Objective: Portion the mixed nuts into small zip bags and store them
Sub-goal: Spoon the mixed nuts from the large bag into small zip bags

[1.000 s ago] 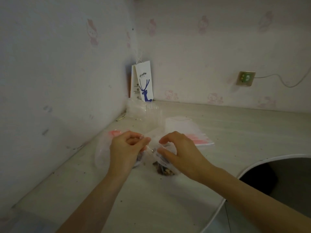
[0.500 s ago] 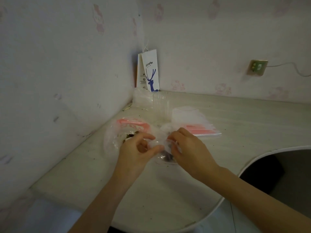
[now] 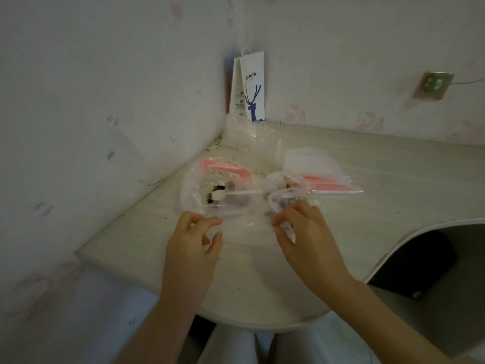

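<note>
— Drawn apart since a moment ago: left hand (image 3: 194, 243), right hand (image 3: 309, 232). Count?
— One small zip bag (image 3: 284, 199) of nuts on the table (image 3: 393, 185), its corner pinched by the right hand. One big bag (image 3: 199, 185) beside it, one spoon (image 3: 236, 193) inside.
— And the left?
— Fingers parted; perhaps touching film, too blurred to tell.
</note>
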